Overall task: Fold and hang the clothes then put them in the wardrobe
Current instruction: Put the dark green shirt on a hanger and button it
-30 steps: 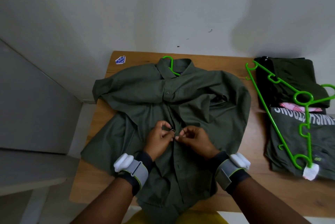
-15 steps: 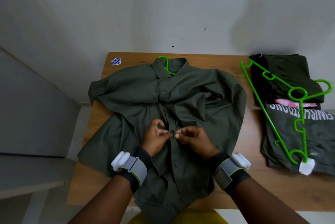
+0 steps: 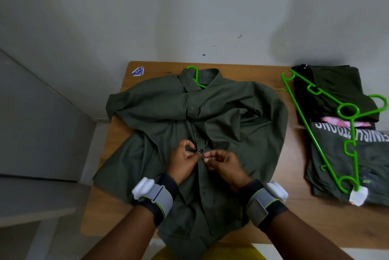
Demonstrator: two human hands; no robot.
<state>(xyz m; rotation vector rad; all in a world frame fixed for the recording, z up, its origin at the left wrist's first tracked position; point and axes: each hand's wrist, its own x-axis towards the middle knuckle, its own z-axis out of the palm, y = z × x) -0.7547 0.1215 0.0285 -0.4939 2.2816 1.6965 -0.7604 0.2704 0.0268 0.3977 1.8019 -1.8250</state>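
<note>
Left hand point(image 3: 182, 159), right hand point(image 3: 226, 164), each grip pinching the olive shirt point(image 3: 242, 133) at its button point(image 3: 200, 151); bunched fabric could slip it free, I reckon.

I read a plain olive-green shirt point(image 3: 231, 125) on a light-brown wood-grain table point(image 3: 117, 137), a bright green hanger point(image 3: 194, 73), a second green hanger point(image 3: 339, 110), a dark grey tee point(image 3: 332, 160) lettered white, a pink patterned cloth point(image 3: 334, 122), a blue-and-white sticker point(image 3: 138, 71)
</note>
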